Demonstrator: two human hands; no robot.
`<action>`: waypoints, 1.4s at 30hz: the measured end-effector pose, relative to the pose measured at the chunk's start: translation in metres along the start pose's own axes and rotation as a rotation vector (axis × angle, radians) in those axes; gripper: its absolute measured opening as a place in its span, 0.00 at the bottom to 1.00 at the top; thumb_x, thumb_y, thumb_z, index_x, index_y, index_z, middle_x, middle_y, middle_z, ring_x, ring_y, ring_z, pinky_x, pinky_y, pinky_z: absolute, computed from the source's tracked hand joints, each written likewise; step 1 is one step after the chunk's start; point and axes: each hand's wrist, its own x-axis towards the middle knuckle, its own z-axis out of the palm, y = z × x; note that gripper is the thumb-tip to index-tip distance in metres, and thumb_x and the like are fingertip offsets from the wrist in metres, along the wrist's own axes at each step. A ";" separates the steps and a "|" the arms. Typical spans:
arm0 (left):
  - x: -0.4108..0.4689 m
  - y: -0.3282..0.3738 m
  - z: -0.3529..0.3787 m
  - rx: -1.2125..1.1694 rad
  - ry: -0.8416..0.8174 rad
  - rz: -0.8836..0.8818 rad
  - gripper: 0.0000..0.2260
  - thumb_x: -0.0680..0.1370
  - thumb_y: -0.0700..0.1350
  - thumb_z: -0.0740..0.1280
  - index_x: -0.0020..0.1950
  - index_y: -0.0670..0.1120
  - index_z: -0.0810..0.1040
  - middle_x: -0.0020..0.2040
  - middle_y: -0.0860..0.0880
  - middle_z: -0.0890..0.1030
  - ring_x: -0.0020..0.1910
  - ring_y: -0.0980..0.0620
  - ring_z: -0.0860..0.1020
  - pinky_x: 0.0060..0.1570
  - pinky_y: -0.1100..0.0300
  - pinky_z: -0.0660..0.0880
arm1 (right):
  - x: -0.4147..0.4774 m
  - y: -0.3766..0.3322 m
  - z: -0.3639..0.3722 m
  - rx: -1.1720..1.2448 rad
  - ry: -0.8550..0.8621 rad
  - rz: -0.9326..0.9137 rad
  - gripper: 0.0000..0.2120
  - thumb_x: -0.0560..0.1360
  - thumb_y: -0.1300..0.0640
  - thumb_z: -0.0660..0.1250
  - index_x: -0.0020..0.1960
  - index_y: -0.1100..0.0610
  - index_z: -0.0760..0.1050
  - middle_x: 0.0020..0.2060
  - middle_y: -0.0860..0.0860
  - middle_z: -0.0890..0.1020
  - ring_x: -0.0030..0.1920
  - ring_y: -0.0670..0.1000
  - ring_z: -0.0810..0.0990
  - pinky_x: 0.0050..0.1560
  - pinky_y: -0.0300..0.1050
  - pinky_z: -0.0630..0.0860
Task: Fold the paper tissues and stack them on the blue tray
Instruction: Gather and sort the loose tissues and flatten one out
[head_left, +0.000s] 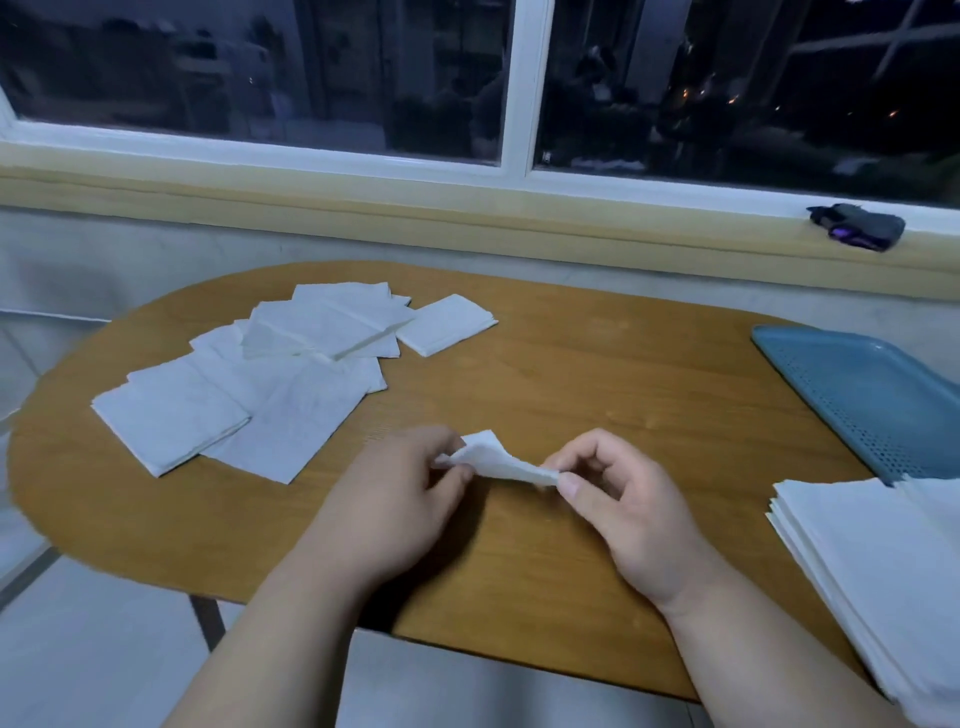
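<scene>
A small white paper tissue (493, 460) hangs just above the middle of the wooden table (597, 395), partly folded. My left hand (395, 493) pinches its left end and my right hand (618, 499) pinches its right end between thumb and forefinger. The blue perforated tray (862, 395) lies at the right edge of the table, and its visible part holds nothing. Several loose tissues (275, 374) lie spread over the table's far left. A small folded tissue (449, 325) lies beside them.
A thick stack of flat white tissues (872, 577) sits at the table's near right corner, in front of the tray. A dark object (857, 226) rests on the window sill at the far right. Behind the table runs a wall under a dark window.
</scene>
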 end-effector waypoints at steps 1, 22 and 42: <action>-0.002 0.005 -0.002 0.001 -0.017 -0.005 0.06 0.80 0.52 0.66 0.44 0.54 0.75 0.41 0.58 0.79 0.43 0.61 0.75 0.43 0.60 0.73 | -0.003 -0.002 0.001 0.003 -0.022 -0.022 0.12 0.70 0.51 0.73 0.53 0.49 0.78 0.48 0.47 0.83 0.51 0.50 0.80 0.55 0.46 0.76; 0.004 -0.014 -0.016 -0.038 -0.188 -0.180 0.07 0.79 0.51 0.67 0.47 0.64 0.82 0.45 0.64 0.81 0.46 0.64 0.77 0.48 0.64 0.74 | 0.005 0.004 0.010 -0.355 0.105 0.130 0.17 0.71 0.67 0.66 0.44 0.44 0.81 0.32 0.44 0.74 0.36 0.44 0.73 0.36 0.32 0.67; 0.027 -0.045 -0.025 -0.118 0.110 -0.263 0.02 0.78 0.56 0.67 0.50 0.62 0.78 0.50 0.61 0.73 0.47 0.71 0.71 0.38 0.71 0.65 | 0.209 0.026 0.081 -0.670 -0.070 0.052 0.10 0.75 0.48 0.70 0.56 0.46 0.80 0.57 0.47 0.75 0.63 0.51 0.72 0.57 0.42 0.67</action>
